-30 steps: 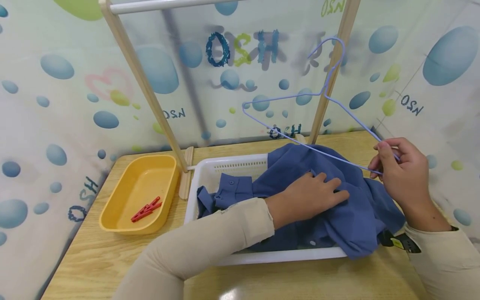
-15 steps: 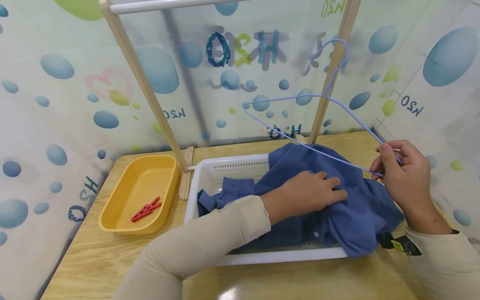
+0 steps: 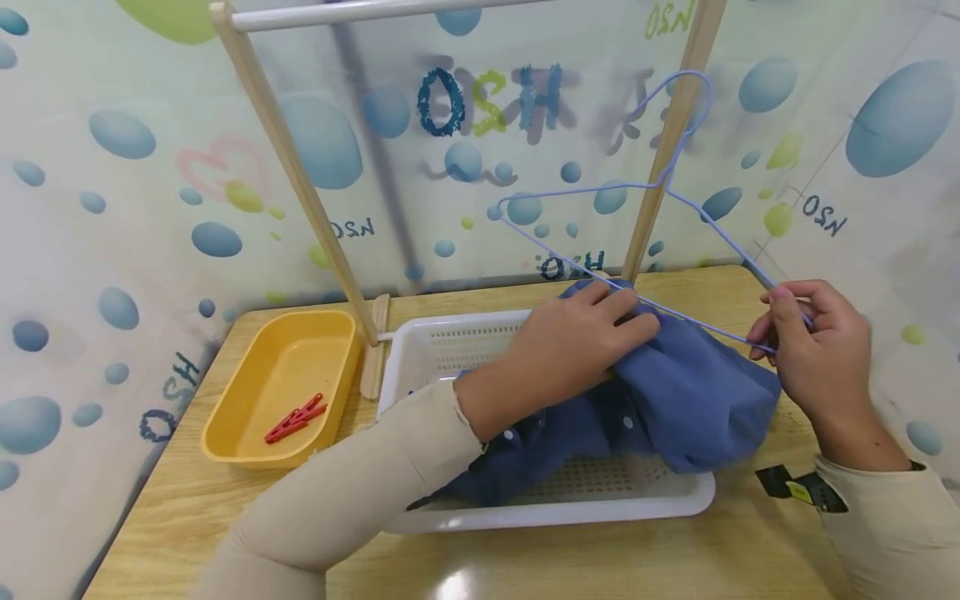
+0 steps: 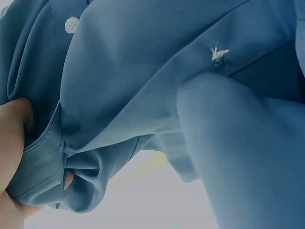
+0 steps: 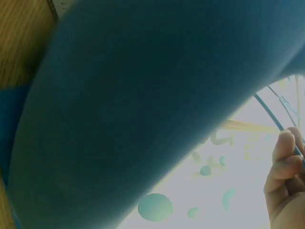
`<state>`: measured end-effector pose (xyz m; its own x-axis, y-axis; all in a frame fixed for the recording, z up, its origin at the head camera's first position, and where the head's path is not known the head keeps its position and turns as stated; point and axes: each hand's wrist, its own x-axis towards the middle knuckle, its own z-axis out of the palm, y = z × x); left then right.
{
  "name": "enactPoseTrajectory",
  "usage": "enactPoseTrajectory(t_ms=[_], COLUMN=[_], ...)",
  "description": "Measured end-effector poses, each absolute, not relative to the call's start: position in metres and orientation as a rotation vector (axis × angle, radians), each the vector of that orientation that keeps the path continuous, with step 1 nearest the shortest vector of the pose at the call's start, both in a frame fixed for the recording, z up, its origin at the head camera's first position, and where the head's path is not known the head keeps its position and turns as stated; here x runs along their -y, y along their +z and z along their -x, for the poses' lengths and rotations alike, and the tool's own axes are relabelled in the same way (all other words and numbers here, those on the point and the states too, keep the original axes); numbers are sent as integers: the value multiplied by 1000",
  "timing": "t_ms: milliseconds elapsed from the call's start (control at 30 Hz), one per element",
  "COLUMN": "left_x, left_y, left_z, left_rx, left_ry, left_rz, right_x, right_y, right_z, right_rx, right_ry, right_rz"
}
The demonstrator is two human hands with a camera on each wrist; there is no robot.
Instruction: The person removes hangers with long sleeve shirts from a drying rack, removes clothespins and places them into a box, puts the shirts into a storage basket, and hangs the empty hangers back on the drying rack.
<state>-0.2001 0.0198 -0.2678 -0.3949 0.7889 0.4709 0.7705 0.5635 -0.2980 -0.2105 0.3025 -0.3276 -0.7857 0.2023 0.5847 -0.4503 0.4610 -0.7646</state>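
My left hand [image 3: 573, 350] grips a blue button-up shirt [image 3: 697, 392] by its upper part and lifts it over the white basket [image 3: 547, 516]. In the left wrist view, the thumb and fingers of the left hand [image 4: 12, 157] pinch a stitched band of the shirt [image 4: 143, 62], beside a white button. My right hand [image 3: 817, 350] holds a lavender wire hanger [image 3: 577, 191] by one lower corner, hook upward. The lower bar of the hanger passes close to the left fingers; whether they touch cannot be told. In the right wrist view, the shirt [image 5: 128, 105] covers much of the scene.
A yellow tray [image 3: 288, 358] with red clothespins [image 3: 295, 421] stands left of the basket. Behind them rises a wooden rack [image 3: 300, 179] with a white top rod [image 3: 375, 12]. Everything stands on a wooden table [image 3: 592, 558] against a patterned wall covering [image 3: 480, 233].
My left hand has moved up and left, taking hold of the shirt and raising it from the basket's right side, baring part of the basket floor. The hanger has shifted slightly right.
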Motion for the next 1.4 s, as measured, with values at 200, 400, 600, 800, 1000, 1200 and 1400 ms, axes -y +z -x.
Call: enactPoseTrajectory(t_ms=[200,400,600,800,1000,1200,1400], left_x=[3,28,49,61,63,59,50], left_y=[-252,-246,-250,-260,-274,-297,-314], left_z=[193,185,178,174,177,186,192], left_rx=[2157,2062,2139,2285,2544,2617,2695], left_ry=[-114,-157,-177,-112,45,182,276], left_rz=[1169,1102,1082,1074,1057,1136,1161], right_x=[-302,-303,-303,-302,-298,-295,-294], right_y=[-328,-327,-327,-327,-327,-328,-330], right_z=[210,210,209,209,208,208,209], right_rx=[2084,2064,2036,2013,2068,2097,2089], right_ry=[1354,1354,1370,1386,1356,1359,1376], right_rz=[-208,-232,-247,-276,-219,-183,-204])
